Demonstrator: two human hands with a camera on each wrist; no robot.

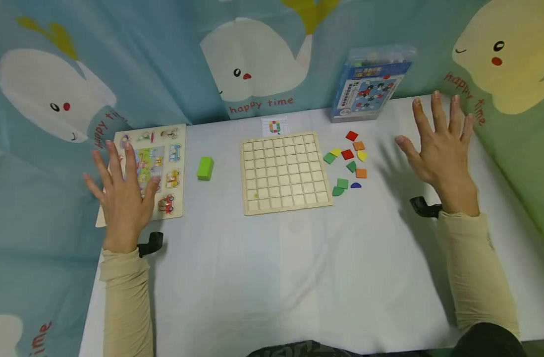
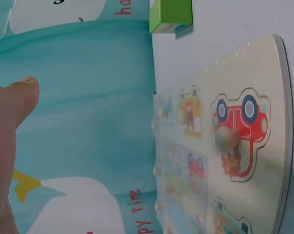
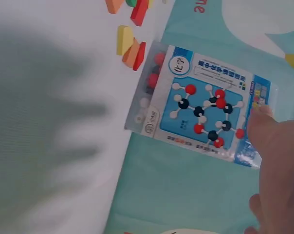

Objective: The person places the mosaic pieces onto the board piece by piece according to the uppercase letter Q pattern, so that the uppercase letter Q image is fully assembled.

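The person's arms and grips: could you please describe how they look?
The left sleeve and right sleeve are long, beige and wrinkled. A small black bracket juts out beside each cuff. Black fabric shows at the right sleeve's upper end. The left grip and right grip are bare, ungloved hands.

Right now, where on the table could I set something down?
The widest bare patch is the white tabletop between the sleeves, on the near side of the grid board. A smaller gap lies between board and green block. It's crowded right of the board, among scattered coloured pieces.
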